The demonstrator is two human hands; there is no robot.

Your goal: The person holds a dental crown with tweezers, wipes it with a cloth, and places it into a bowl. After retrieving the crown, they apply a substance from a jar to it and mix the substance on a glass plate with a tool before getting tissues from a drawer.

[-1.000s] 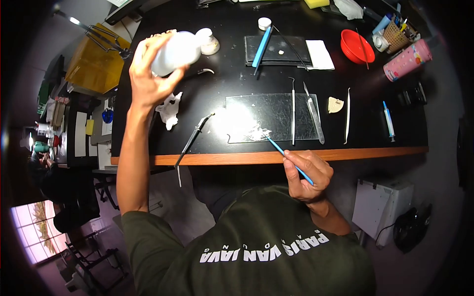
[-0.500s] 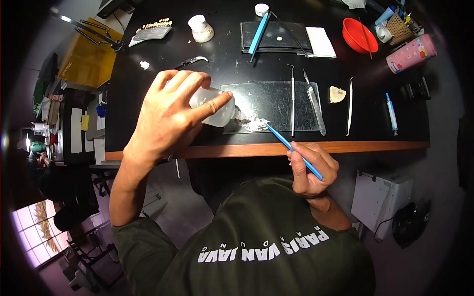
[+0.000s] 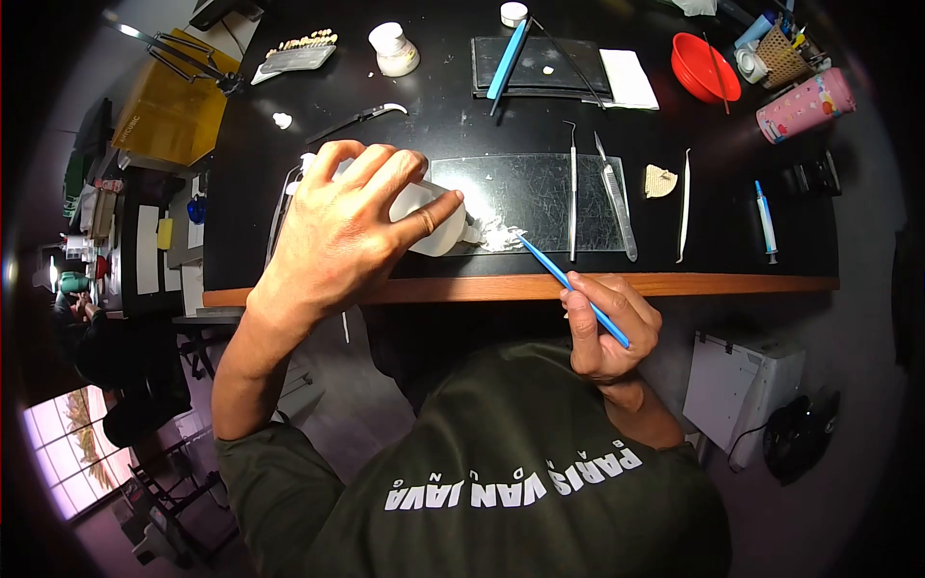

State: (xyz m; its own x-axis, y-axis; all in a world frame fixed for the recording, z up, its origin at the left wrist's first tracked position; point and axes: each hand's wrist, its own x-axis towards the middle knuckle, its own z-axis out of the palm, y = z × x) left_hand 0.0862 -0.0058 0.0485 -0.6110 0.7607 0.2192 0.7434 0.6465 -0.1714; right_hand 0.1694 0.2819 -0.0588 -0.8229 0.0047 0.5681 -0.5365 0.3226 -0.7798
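My left hand (image 3: pixel 352 231) is closed around a translucent plastic bottle (image 3: pixel 438 226), tipped so its narrow mouth points right and down at a patch of white material (image 3: pixel 499 238). That patch, which looks powdery or pasty, lies on a clear glass slab (image 3: pixel 525 188) near the table's front edge. Pinched like a pen in my right hand (image 3: pixel 617 323) is a slim blue stick-like tool (image 3: pixel 554 270); its tip touches the right edge of the white patch. A thin metal probe (image 3: pixel 573 197) and a metal scalpel-shaped tool (image 3: pixel 614 197) rest on the slab's right part.
Right of the slab lie a beige dental model piece (image 3: pixel 659 181), a slender carving tool (image 3: pixel 684 207) and a blue-tipped syringe (image 3: pixel 765 222). Behind stand a white jar (image 3: pixel 393 50), a black case (image 3: pixel 554 67), a red bowl (image 3: pixel 700 72) and a pink bottle (image 3: pixel 806 104).
My left hand and the bottle have shifted slightly right, bringing the bottle's mouth closer to the white patch. My right hand and the blue tool have hardly moved.
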